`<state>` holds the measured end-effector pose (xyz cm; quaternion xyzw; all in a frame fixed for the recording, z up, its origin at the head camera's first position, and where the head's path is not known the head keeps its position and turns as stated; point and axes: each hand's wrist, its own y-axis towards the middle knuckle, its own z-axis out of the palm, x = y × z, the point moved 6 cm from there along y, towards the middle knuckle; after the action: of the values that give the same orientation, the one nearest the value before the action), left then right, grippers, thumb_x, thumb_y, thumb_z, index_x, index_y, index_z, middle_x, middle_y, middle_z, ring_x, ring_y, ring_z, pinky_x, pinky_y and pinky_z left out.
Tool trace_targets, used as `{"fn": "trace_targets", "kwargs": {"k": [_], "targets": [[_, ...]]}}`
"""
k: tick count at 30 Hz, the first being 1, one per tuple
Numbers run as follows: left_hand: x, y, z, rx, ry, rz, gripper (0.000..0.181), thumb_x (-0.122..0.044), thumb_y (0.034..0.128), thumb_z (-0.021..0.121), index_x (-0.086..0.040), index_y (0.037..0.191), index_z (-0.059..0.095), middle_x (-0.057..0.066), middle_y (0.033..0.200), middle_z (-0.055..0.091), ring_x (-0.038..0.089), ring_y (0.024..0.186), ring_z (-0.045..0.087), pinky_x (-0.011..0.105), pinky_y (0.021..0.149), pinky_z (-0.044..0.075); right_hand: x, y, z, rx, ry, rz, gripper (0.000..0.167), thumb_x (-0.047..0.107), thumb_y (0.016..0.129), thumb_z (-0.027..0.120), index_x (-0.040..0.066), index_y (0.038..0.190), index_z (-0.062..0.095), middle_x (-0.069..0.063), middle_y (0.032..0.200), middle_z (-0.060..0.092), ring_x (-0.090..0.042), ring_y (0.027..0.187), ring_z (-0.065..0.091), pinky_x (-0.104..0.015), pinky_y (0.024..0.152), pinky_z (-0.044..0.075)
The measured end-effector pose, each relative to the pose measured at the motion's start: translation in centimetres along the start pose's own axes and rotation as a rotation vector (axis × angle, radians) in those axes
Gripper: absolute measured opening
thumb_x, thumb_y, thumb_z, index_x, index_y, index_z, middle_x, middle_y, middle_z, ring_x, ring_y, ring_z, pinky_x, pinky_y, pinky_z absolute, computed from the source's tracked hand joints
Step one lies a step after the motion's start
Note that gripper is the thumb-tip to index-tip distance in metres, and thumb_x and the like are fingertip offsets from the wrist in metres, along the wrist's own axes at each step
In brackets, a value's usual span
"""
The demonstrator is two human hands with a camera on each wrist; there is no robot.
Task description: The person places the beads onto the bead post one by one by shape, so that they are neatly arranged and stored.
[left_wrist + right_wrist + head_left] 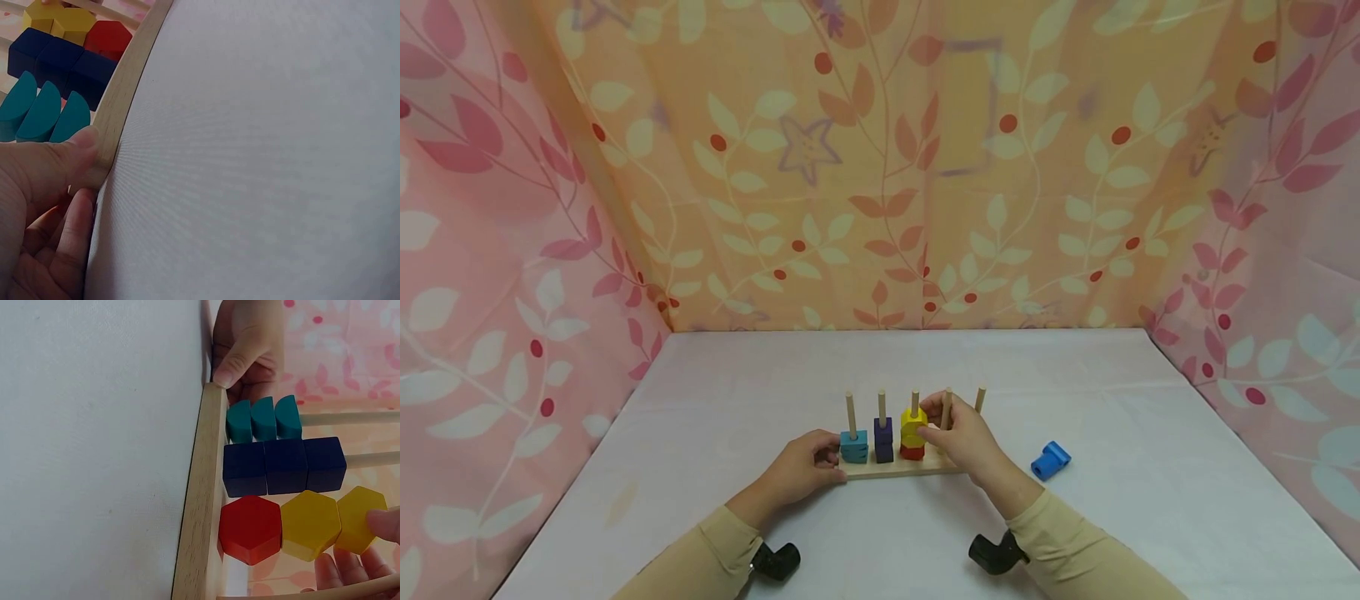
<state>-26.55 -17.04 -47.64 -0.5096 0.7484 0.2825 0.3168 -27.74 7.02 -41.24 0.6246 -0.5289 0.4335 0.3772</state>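
A wooden peg board (pixel 902 472) with upright pegs stands on the table. My left hand (pixel 803 465) grips its left end, the thumb on the base's edge. Three teal half-round blocks (pixel 263 420) sit on the peg nearest that hand. Beside them is a stack of three dark blue square blocks (pixel 285 465). On the middle peg, a red hexagonal block (pixel 250 529) lies under a yellow hexagonal block (pixel 310 525). My right hand (pixel 967 440) pinches the upper yellow hexagonal block (pixel 359 517), which is on the same peg and touches the yellow one below.
Two pegs (pixel 981 400) at the board's right carry no visible blocks; my right hand partly hides them. Blue cylindrical pieces (pixel 1051 461) lie on the white table (pixel 737 375) to the right. Patterned cloth (pixel 880 167) encloses the back and sides.
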Motion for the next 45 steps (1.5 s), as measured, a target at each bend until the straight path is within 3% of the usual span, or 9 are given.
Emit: {"fn": "trace_targets", "kwargs": {"k": [5,14,19,29,36,41,45], "targets": [[0.0,0.0,0.0,0.0,0.003,-0.002,0.042,-0.019,0.0717,0.078,-0.009,0.108,0.06,-0.003,0.086,0.055,0.012,0.082,0.053,0.02,0.07,0.046,0.0,-0.4,-0.5,0.006,0.022,-0.018,0.035,0.008,0.081,0.068,0.008,0.115,0.058,-0.005,0.107,0.062,-0.024,0.101,0.058,-0.039,0.088,0.046],[-0.2,-0.1,0.0,0.004,-0.002,-0.009,0.041,-0.016,0.0717,0.078,-0.008,0.108,0.06,-0.002,0.087,0.055,0.011,0.082,0.053,0.02,0.071,0.046,0.1,-1.4,-1.4,0.103,0.052,-0.062,0.045,0.008,0.085,0.064,0.011,0.129,0.051,-0.012,0.122,0.057,-0.031,0.114,0.052,-0.039,0.091,0.044],[-0.1,-0.1,0.0,0.009,-0.009,-0.015,0.042,-0.016,0.072,0.078,-0.008,0.109,0.06,-0.002,0.088,0.055,0.012,0.084,0.054,0.02,0.071,0.047,0.0,-1.8,-2.3,0.128,0.033,-0.06,0.048,0.014,0.086,0.064,0.014,0.131,0.049,-0.011,0.126,0.055,-0.03,0.115,0.052,-0.04,0.092,0.043],[0.0,0.1,0.0,0.009,-0.015,-0.014,0.042,-0.017,0.0718,0.078,-0.008,0.108,0.06,-0.002,0.088,0.055,0.012,0.084,0.054,0.021,0.072,0.047,0.1,-2.9,-5.1,0.207,0.041,-0.113,0.042,0.018,0.088,0.062,0.004,0.126,0.052,-0.016,0.123,0.056,-0.032,0.115,0.051,-0.03,0.09,0.044],[0.0,0.1,-0.1,0.007,-0.018,-0.015,0.042,-0.016,0.0717,0.078,-0.008,0.109,0.06,-0.002,0.088,0.055,0.012,0.084,0.054,0.02,0.072,0.047,-0.8,-2.9,-8.2,0.151,-0.035,-0.107,0.03,0.017,0.087,0.063,0.002,0.113,0.059,-0.015,0.112,0.062,-0.024,0.103,0.059,-0.027,0.085,0.047],[-0.1,0.0,-0.1,0.005,-0.019,-0.012,0.041,-0.015,0.0718,0.078,-0.008,0.108,0.06,-0.002,0.088,0.055,0.013,0.084,0.054,0.021,0.071,0.047,-2.3,-2.9,-10.6,0.078,-0.108,-0.051,0.029,0.021,0.087,0.063,0.005,0.111,0.06,-0.011,0.109,0.063,-0.017,0.1,0.06,-0.028,0.085,0.048],[-0.1,0.0,-0.1,0.002,-0.013,-0.008,0.04,-0.015,0.072,0.078,-0.008,0.108,0.06,-0.002,0.089,0.055,0.013,0.084,0.053,0.021,0.072,0.047,-3.5,-3.0,-12.3,0.04,-0.156,-0.024,0.03,0.02,0.088,0.061,0.003,0.113,0.059,-0.016,0.112,0.062,-0.019,0.1,0.06,-0.029,0.084,0.048]]}}
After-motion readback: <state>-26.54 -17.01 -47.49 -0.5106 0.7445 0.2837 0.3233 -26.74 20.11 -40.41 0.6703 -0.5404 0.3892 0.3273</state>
